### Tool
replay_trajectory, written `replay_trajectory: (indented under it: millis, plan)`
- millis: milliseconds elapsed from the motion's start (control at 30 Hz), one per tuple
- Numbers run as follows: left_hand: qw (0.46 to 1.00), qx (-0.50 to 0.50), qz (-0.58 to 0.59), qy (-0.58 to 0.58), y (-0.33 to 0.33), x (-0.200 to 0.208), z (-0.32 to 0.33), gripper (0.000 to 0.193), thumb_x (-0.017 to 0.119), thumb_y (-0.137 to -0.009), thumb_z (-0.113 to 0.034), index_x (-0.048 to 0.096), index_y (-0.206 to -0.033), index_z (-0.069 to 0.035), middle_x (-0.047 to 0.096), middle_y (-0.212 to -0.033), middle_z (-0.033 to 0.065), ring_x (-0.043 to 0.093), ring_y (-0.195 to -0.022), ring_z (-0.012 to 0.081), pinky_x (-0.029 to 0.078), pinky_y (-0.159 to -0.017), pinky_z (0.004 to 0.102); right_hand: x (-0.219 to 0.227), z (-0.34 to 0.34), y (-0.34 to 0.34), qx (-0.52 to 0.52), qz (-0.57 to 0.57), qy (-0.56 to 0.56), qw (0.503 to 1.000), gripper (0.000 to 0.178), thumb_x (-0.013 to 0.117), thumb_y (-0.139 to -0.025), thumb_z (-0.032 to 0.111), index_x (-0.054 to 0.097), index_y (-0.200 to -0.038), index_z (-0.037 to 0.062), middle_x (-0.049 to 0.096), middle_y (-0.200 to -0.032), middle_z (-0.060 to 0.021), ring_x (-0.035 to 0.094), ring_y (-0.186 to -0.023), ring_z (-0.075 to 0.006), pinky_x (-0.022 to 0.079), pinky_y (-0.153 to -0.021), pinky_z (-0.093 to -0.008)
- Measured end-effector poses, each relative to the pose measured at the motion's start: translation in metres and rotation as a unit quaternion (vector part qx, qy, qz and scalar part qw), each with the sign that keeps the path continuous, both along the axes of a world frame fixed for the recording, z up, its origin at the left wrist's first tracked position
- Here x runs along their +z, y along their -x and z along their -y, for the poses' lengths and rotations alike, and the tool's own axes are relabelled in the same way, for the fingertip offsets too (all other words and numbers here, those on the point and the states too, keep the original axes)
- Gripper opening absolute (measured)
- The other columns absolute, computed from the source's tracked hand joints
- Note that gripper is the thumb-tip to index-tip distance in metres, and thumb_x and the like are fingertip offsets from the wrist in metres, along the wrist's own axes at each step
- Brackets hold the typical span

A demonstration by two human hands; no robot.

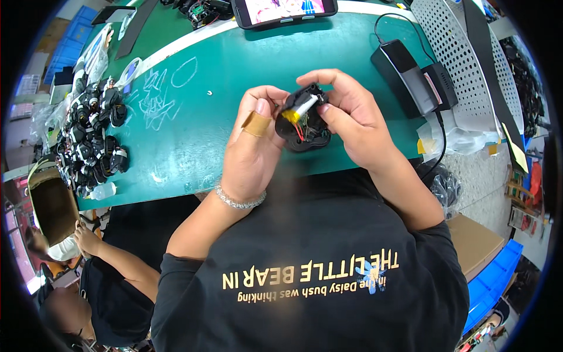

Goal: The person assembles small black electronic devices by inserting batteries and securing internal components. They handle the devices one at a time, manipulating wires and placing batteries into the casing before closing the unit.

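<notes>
Above the table's near edge, both of my hands hold an opened black plastic housing. A white battery cell with yellow tape and thin red wires show inside it. My left hand grips the housing's left side; a tan strip is wrapped round its thumb. My right hand pinches the upper right side between thumb and fingers, beside the cell's white end. The fingertips behind the housing are partly hidden.
The green table carries a heap of black-and-white devices at left and a phone at the back. At right are a black corded device and a perforated white basket. A person at left holds a cardboard box.
</notes>
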State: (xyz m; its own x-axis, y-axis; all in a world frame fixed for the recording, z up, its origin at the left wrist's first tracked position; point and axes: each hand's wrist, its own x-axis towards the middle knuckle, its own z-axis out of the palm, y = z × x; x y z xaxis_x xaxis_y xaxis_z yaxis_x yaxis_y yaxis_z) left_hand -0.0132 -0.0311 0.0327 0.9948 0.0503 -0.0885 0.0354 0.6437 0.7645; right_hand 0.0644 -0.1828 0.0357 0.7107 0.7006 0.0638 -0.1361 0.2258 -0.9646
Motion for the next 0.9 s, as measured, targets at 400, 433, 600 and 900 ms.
replay_trajectory:
  millis: [400,433,600,900]
  plan:
    - [0.988,-0.14,0.002,-0.064,-0.002,-0.016,0.004,0.052,0.055,-0.087,-0.039,0.039,-0.121,-0.004,0.056,-0.104,0.0109,0.057,-0.082,0.0195,0.045,-0.071,0.0307,0.007,-0.002,-0.002,-0.151,-0.044,-0.051,0.986,0.029,0.045,-0.087,0.005,0.048,-0.115,0.0051,0.061,-0.085,-0.0007,0.044,-0.059,0.0005,0.032,-0.051,-0.0142]
    - [0.985,-0.136,-0.007,-0.101,-0.001,-0.012,0.004,0.051,0.058,-0.086,-0.037,0.039,-0.121,-0.004,0.056,-0.102,0.0102,0.057,-0.08,0.0187,0.045,-0.069,0.0299,0.006,-0.004,-0.001,-0.168,-0.042,-0.049,0.984,0.028,0.045,-0.087,0.005,0.048,-0.114,0.0052,0.061,-0.086,-0.0011,0.046,-0.061,-0.0003,0.033,-0.052,-0.0147]
    - [0.983,-0.073,0.012,-0.169,0.006,-0.007,0.005,0.043,0.065,-0.081,-0.019,0.041,-0.115,-0.006,0.054,-0.098,0.0078,0.054,-0.083,0.0148,0.044,-0.071,0.0264,-0.005,-0.004,0.003,-0.214,-0.02,-0.041,0.976,0.026,0.049,-0.085,0.004,0.047,-0.111,0.006,0.06,-0.09,-0.0029,0.053,-0.07,-0.0043,0.039,-0.056,-0.0179]
    - [0.826,0.112,0.305,-0.46,0.0,-0.021,-0.001,0.044,0.069,-0.067,0.003,0.05,-0.106,-0.004,0.054,-0.081,0.0094,0.052,-0.068,0.0183,0.044,-0.059,0.0304,-0.017,-0.009,0.004,-0.139,-0.188,-0.08,0.969,0.011,0.053,-0.084,0.007,0.047,-0.094,0.006,0.058,-0.09,-0.0035,0.054,-0.076,-0.0083,0.043,-0.065,-0.0239]
